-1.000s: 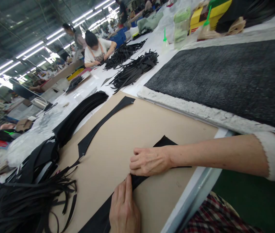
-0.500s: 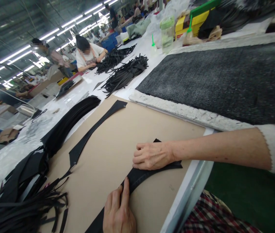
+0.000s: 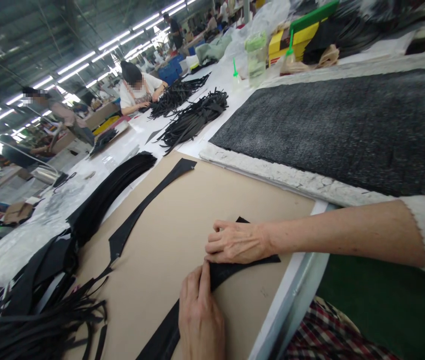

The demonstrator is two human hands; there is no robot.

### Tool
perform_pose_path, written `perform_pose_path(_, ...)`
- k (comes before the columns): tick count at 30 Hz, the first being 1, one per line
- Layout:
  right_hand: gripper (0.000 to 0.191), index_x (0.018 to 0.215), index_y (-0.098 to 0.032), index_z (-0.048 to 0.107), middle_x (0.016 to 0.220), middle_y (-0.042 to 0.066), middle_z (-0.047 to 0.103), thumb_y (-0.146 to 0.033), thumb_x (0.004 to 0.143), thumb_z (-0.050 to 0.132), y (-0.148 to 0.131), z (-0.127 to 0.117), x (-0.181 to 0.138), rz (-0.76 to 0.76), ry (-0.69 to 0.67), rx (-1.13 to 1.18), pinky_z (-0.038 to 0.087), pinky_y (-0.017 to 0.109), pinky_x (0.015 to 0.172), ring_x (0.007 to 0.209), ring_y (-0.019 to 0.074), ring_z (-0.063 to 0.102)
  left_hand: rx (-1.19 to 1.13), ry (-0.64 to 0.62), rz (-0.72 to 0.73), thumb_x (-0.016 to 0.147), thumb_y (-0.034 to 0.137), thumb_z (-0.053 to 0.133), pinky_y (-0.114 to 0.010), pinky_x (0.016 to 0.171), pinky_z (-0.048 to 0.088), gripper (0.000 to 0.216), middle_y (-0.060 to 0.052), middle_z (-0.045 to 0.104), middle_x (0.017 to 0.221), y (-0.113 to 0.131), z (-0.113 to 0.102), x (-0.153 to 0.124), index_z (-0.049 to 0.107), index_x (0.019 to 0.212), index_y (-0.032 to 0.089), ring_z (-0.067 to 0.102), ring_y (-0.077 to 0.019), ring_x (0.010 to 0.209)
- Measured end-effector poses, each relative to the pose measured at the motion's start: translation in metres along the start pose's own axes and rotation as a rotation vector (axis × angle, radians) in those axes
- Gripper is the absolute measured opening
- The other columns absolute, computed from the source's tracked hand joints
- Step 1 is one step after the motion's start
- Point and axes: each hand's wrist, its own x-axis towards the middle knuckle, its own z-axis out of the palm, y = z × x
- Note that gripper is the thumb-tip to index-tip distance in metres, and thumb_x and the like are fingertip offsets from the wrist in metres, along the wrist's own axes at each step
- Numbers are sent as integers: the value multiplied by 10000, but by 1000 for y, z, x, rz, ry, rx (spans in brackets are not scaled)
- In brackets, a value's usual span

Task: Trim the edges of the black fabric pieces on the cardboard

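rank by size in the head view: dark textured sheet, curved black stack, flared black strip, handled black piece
1. Dark textured sheet
2. Curved black stack
3. Flared black strip
Unsure: handled black piece, partly covered and nearer the camera.

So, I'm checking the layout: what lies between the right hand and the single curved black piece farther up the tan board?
In the head view, only bare tan board shows between the right hand and that curved black piece.

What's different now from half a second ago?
The left hand has moved forward along the black strip toward the right hand, narrowing the gap between them. The right hand still rests on the strip; the other black piece lies unmoved on the tan board.
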Motion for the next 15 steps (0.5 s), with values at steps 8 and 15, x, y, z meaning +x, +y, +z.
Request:
perform_pose_path(8, 110, 895, -145, 622, 839, 10, 548, -157, 986, 560, 16, 2, -6, -75, 54, -89, 332, 365, 768, 804, 170, 478, -80, -17, -174, 854, -39, 381, -330, 872, 434, 526, -40, 577, 975, 18, 8, 4, 437, 1343, 148, 506, -199, 952)
perform_pose_path(15, 143, 924, -133, 624, 832, 22, 544, -138, 997, 500, 28, 2, -23, -113, 60, -124, 336, 365, 801, 813, 172, 486, -43, -37, -123, 838, -72, 391, -333, 879, 406, 551, -29, 547, 943, 22, 6, 12, 464, 1340, 144, 455, -193, 914)
